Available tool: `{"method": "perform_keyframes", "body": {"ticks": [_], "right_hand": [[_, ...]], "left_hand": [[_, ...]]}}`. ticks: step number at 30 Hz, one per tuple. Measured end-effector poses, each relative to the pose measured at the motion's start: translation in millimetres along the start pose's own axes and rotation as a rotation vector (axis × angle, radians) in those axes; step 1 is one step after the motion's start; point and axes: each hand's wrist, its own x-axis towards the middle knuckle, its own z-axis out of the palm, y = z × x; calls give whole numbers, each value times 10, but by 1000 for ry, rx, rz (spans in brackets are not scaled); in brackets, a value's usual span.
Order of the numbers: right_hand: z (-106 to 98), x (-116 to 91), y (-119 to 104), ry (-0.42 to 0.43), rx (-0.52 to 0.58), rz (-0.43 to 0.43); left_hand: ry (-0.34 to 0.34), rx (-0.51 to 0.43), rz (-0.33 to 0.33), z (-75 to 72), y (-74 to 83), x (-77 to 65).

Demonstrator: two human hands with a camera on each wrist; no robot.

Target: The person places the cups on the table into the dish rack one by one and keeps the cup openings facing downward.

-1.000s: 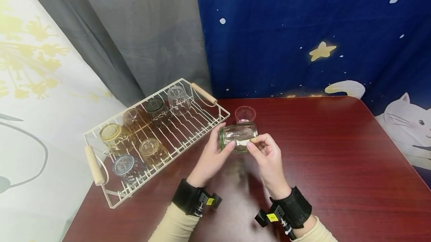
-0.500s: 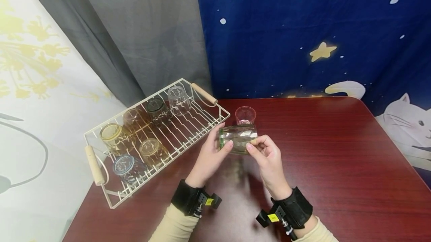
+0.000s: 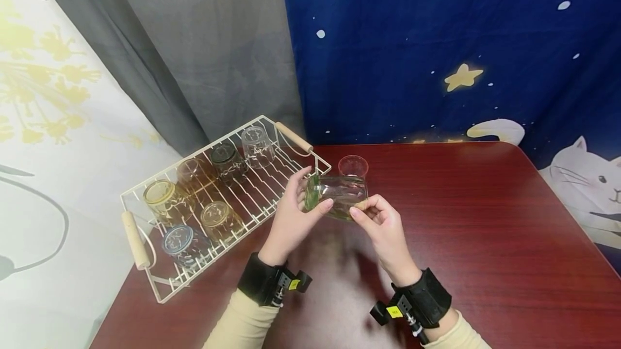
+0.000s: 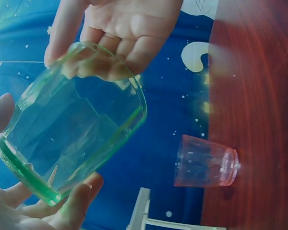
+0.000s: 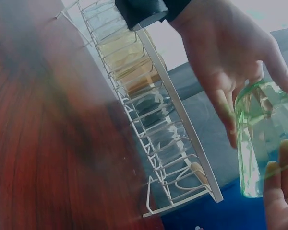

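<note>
A clear green drinking glass [image 3: 342,192] lies on its side in the air, above the table's middle. My left hand [image 3: 291,219] grips it around the thick base, thumb in front and fingers beyond. With thumb and fingers, my right hand [image 3: 385,230] pinches the rim end. The left wrist view shows the green glass [image 4: 77,129] large, its dark green base at lower left and its open rim up by the right hand [image 4: 134,24]. Behind the held glass, a pink clear glass [image 3: 353,165] stands upright on the table.
A white wire rack [image 3: 262,214] with wooden handles [image 3: 136,238] stands at left. Upside-down glasses sit in it: blue [image 3: 184,244], amber [image 3: 220,219], yellow [image 3: 167,198], brown [image 3: 196,173], dark grey [image 3: 228,160] and clear [image 3: 258,146]. Curtains [image 3: 368,52] hang behind the red-brown table [image 3: 485,230].
The green glass has shifted a little left, its base turning more into sight. My left hand moved left with it, and the right hand followed slightly. Rack and pink glass stayed put.
</note>
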Motion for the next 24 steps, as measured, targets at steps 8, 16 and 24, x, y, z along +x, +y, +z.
{"method": "perform_keyframes", "body": {"ticks": [8, 16, 24], "right_hand": [[-56, 55, 37, -84, -137, 30], [-104, 163, 25, -186, -296, 28], [-198, 492, -16, -169, -559, 22]], "left_hand": [[50, 191, 148, -70, -135, 85], [108, 377, 271, -254, -44, 133], [163, 430, 307, -472, 48, 167]]}}
